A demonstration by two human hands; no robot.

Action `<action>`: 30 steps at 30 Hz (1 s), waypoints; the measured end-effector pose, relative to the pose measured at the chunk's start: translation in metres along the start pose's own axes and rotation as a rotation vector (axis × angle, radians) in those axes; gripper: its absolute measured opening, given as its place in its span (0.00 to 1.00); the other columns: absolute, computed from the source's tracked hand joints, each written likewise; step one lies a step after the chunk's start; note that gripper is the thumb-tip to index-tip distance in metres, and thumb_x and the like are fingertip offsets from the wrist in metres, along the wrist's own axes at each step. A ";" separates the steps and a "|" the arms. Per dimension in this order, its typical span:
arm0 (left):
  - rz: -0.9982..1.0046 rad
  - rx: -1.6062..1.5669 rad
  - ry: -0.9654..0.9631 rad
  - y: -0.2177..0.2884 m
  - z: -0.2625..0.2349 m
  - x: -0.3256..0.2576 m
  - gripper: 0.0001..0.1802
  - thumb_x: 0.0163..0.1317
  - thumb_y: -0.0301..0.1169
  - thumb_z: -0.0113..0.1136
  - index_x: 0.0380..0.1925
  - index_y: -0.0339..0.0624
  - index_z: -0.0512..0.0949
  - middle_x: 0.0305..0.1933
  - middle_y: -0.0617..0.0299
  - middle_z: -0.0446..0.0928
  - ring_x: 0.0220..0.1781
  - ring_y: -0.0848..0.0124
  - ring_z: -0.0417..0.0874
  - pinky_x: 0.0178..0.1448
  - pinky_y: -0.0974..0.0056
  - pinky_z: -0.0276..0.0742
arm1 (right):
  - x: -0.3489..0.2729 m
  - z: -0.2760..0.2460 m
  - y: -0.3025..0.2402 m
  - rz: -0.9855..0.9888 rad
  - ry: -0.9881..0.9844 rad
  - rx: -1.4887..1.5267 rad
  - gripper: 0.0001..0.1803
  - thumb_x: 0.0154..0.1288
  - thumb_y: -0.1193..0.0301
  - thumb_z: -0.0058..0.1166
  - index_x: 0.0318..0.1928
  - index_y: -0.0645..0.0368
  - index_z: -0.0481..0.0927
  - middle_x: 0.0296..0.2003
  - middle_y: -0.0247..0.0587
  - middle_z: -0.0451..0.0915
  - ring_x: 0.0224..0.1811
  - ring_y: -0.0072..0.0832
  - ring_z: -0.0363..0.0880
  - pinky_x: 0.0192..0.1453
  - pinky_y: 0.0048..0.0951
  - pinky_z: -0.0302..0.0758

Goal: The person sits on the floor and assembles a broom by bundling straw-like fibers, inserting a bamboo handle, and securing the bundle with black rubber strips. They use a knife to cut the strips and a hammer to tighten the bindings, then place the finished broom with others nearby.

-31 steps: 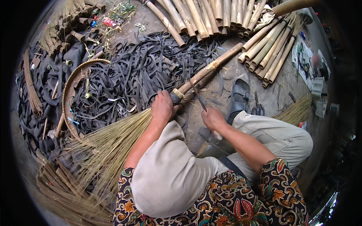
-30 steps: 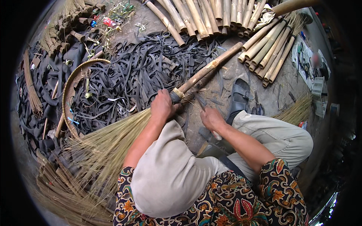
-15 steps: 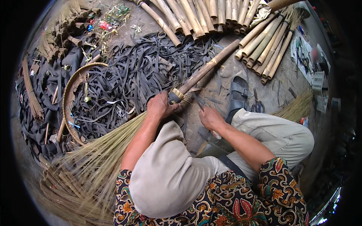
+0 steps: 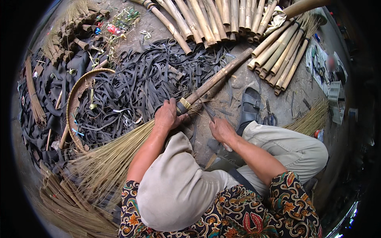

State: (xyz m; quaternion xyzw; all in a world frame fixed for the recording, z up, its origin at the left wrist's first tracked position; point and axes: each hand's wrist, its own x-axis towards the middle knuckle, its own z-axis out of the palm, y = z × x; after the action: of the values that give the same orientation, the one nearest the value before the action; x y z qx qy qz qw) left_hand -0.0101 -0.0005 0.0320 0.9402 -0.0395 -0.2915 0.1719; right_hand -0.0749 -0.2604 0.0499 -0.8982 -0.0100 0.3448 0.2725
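Note:
A broom lies slantwise across the work, its long pale bristles (image 4: 119, 154) fanning out to the lower left. My left hand (image 4: 167, 115) is closed round its neck, beside a dark rubber band (image 4: 182, 107) wound there. Short trimmed bristle ends (image 4: 185, 103) stick out above that band, around the wooden handle (image 4: 220, 75), which runs to the upper right. In my right hand (image 4: 222, 130) is a knife (image 4: 208, 111), its dark blade angled up and left, a little apart from the trimmed ends. The grip is mostly hidden by my fingers.
Dark rubber strips (image 4: 131, 95) are heaped at left, with a curved woven rim (image 4: 68, 107) among them. Bamboo-handled brooms (image 4: 278, 51) lie at the upper right, near a bundle of bamboo poles (image 4: 214, 23). Scissors (image 4: 270, 117) rest beside my sandal (image 4: 251, 104). Bristle bundles (image 4: 67, 39) sit upper left.
My right hand and the knife have shifted slightly down. The handle's far end sits a little lower, and the bristles look more gathered. My left hand keeps its grip.

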 end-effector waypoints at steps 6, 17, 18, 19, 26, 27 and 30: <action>0.058 0.089 -0.032 0.002 -0.007 -0.005 0.43 0.59 0.63 0.72 0.59 0.38 0.71 0.55 0.38 0.81 0.57 0.41 0.86 0.61 0.44 0.82 | 0.004 -0.004 0.004 -0.005 0.016 0.001 0.18 0.77 0.62 0.46 0.45 0.67 0.78 0.36 0.72 0.83 0.45 0.69 0.83 0.52 0.63 0.77; 0.041 -0.078 -0.186 -0.015 -0.011 -0.001 0.49 0.57 0.68 0.70 0.67 0.43 0.72 0.53 0.36 0.85 0.59 0.43 0.86 0.64 0.45 0.81 | 0.002 -0.007 0.003 -0.047 -0.018 -0.089 0.19 0.78 0.59 0.45 0.46 0.65 0.79 0.37 0.71 0.84 0.44 0.69 0.83 0.50 0.63 0.76; 0.019 -0.144 -0.197 -0.018 -0.012 0.001 0.52 0.56 0.66 0.73 0.66 0.37 0.70 0.53 0.35 0.84 0.59 0.41 0.86 0.64 0.46 0.80 | 0.002 -0.007 0.002 -0.034 -0.010 -0.073 0.19 0.78 0.59 0.45 0.45 0.65 0.78 0.37 0.71 0.84 0.43 0.69 0.83 0.50 0.63 0.76; 0.034 -0.204 -0.231 -0.019 -0.013 0.003 0.52 0.55 0.66 0.74 0.66 0.36 0.70 0.53 0.35 0.85 0.59 0.41 0.86 0.64 0.46 0.80 | 0.002 -0.007 0.002 -0.015 0.004 -0.054 0.19 0.78 0.59 0.45 0.45 0.65 0.78 0.37 0.71 0.84 0.43 0.69 0.83 0.50 0.63 0.76; -0.100 -0.060 -0.108 -0.017 -0.016 -0.017 0.64 0.43 0.69 0.80 0.71 0.37 0.66 0.72 0.40 0.71 0.74 0.44 0.74 0.73 0.46 0.75 | 0.016 0.008 0.011 0.306 -0.007 0.288 0.21 0.78 0.57 0.48 0.53 0.64 0.80 0.37 0.71 0.83 0.46 0.66 0.83 0.53 0.57 0.78; -0.112 -0.017 -0.165 -0.018 -0.015 -0.026 0.64 0.42 0.69 0.81 0.71 0.37 0.67 0.71 0.40 0.72 0.73 0.44 0.75 0.72 0.45 0.75 | 0.019 0.008 0.011 0.152 0.357 0.021 0.21 0.78 0.57 0.50 0.53 0.63 0.81 0.36 0.67 0.84 0.46 0.62 0.84 0.54 0.56 0.79; -0.077 0.059 -0.173 -0.031 -0.021 -0.041 0.62 0.40 0.66 0.83 0.67 0.38 0.68 0.63 0.41 0.79 0.64 0.45 0.83 0.67 0.47 0.79 | 0.028 0.003 0.002 -0.157 0.938 -0.468 0.21 0.78 0.57 0.54 0.55 0.63 0.83 0.37 0.58 0.87 0.47 0.54 0.87 0.56 0.54 0.80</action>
State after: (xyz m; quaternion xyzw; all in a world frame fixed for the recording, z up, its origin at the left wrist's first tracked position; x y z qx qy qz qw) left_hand -0.0332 0.0424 0.0592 0.9170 -0.0265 -0.3767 0.1288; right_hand -0.0561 -0.2548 0.0302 -0.9893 -0.0311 -0.1272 0.0649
